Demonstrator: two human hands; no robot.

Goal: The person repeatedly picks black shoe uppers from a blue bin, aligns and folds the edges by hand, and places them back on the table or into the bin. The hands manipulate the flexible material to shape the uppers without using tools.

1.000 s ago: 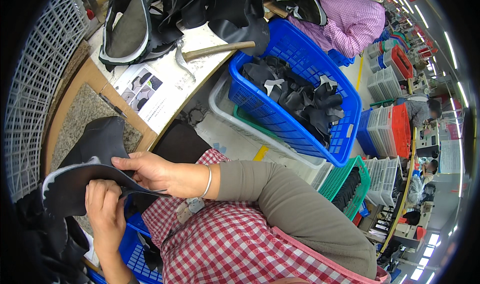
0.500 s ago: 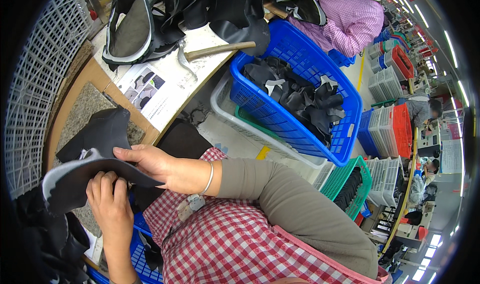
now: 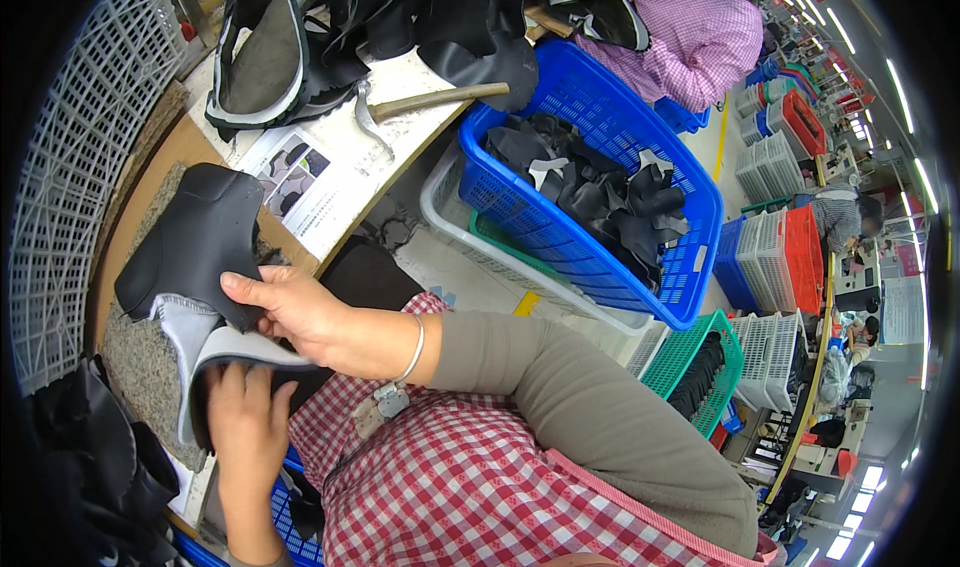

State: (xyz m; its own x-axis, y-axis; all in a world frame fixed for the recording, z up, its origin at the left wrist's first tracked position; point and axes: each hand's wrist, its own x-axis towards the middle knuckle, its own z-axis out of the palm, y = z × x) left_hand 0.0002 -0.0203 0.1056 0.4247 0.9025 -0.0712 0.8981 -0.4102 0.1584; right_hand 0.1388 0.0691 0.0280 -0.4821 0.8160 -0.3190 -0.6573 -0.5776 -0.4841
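Note:
A black leather shoe upper [image 3: 195, 237] with pale grey lining hangs folded over a rough stone slab [image 3: 135, 362] at the bench's left side. My right hand [image 3: 295, 312], with a bracelet at its wrist, pinches the upper's edge between thumb and fingers. Below it, my left hand [image 3: 243, 422] is bent around the lower flap; that flap curls back and shows its lining. Its fingertips are partly blurred and tucked behind the material.
A hammer [image 3: 430, 101] lies by a printed sheet [image 3: 300, 182] on the bench. Black shoe pieces [image 3: 455, 22] are heaped behind. To the right stands a blue basket [image 3: 705, 267] of leather parts; a white plastic crate [image 3: 85, 157] rises at left. A co-worker in pink checks [image 3: 700, 37] sits beyond.
The upper has been turned and lowered toward the slab, its lining now showing. My left hand has moved right and down with the flap; my right hand has stayed nearly in place.

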